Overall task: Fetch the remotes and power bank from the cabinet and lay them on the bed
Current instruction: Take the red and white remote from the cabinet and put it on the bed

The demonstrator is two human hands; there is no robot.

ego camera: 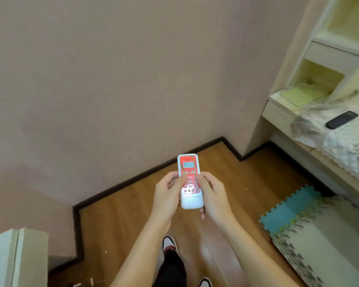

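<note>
A white remote (188, 168) with a red face and a small screen is held upright in front of me over the wooden floor. My left hand (167, 193) grips its left side with the thumb on the buttons. On its right side and under its lower end, my right hand (212, 195) holds it too. A black remote (341, 119) lies on the bed (348, 146) at the right, on a pale lace cover.
A plain wall fills the view ahead, with a dark skirting board along the floor. Pale shelves (327, 59) stand at the bed's head, upper right. A blue and patterned foam mat (303, 220) lies beside the bed. A white cabinet corner (10, 257) shows lower left.
</note>
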